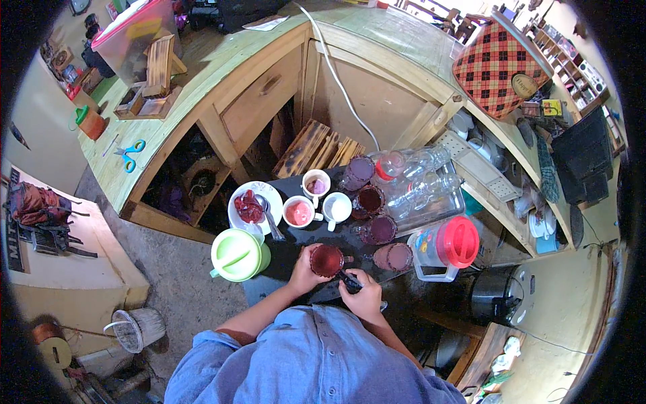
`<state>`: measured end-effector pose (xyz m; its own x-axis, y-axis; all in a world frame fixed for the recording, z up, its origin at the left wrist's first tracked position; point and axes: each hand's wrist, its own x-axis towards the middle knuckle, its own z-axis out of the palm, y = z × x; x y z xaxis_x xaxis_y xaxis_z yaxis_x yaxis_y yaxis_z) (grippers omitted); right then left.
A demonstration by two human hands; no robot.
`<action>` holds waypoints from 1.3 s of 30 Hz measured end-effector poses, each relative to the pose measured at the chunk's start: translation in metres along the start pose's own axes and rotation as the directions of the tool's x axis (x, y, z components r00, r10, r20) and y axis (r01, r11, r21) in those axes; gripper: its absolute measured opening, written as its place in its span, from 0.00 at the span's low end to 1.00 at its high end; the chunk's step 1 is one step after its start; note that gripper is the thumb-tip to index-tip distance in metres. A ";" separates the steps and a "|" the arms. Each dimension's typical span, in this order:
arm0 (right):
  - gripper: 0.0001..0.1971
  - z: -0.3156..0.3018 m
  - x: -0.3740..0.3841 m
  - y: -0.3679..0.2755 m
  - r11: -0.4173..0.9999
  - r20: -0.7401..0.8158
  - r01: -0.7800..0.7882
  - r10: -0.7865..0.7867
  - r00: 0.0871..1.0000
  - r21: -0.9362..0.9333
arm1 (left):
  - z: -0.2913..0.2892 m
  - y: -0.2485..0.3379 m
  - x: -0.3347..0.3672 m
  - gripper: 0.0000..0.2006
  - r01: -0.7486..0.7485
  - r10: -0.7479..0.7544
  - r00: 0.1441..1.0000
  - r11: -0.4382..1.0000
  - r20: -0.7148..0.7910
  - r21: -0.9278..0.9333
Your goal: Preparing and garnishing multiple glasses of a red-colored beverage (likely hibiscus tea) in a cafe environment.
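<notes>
My left hand (307,271) is wrapped round a glass mug (327,260) with dark red contents, close in front of my shirt. Beside it, my right hand (364,296) grips a black-handled tool (350,282); a bit of metal shows at its lower end, but its kind is unclear. Ahead on the dark table (286,256) are white cups (336,207) with pinkish residue in two of them. A white plate (269,195) carries a spoon (272,219) and glossy dark red pieces (249,207). Several glass mugs (377,230) with reddish or purplish contents stand to the right.
A green lidded pitcher (237,256) stands left, and a clear pitcher with a red lid (452,246) right. Clear plastic bottles (420,192) lie on a metal tray (444,210). Farther off, a wooden counter (235,64) holds scissors (130,155) and a checked case (494,71).
</notes>
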<state>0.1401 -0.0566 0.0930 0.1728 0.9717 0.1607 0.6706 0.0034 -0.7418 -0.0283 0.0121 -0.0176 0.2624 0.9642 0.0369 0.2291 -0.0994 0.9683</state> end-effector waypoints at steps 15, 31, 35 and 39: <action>0.16 -0.001 -0.007 -0.005 0.998 -0.010 -0.005 0.004 1.000 -0.067 | -0.001 -0.001 0.000 0.45 0.002 -0.002 1.000 1.000 0.001 0.007; 0.17 -0.002 -0.006 -0.011 0.983 -0.026 0.053 -0.059 0.998 -0.178 | -0.002 0.004 0.001 0.44 -0.003 0.002 1.000 1.000 -0.008 -0.015; 0.17 0.000 -0.009 -0.011 0.991 -0.078 -0.084 0.076 0.994 -0.108 | -0.002 0.003 0.000 0.45 0.030 -0.030 1.000 0.999 0.006 -0.034; 0.17 -0.004 -0.004 -0.020 0.986 -0.024 -0.076 0.073 0.997 -0.151 | -0.002 0.000 -0.001 0.45 0.025 -0.025 1.000 0.998 -0.002 -0.049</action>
<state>0.1290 -0.0615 0.1096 0.2389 0.9634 0.1219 0.7568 -0.1061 -0.6450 -0.0304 0.0120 -0.0173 0.2547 0.9669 0.0127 0.1893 -0.0628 0.9799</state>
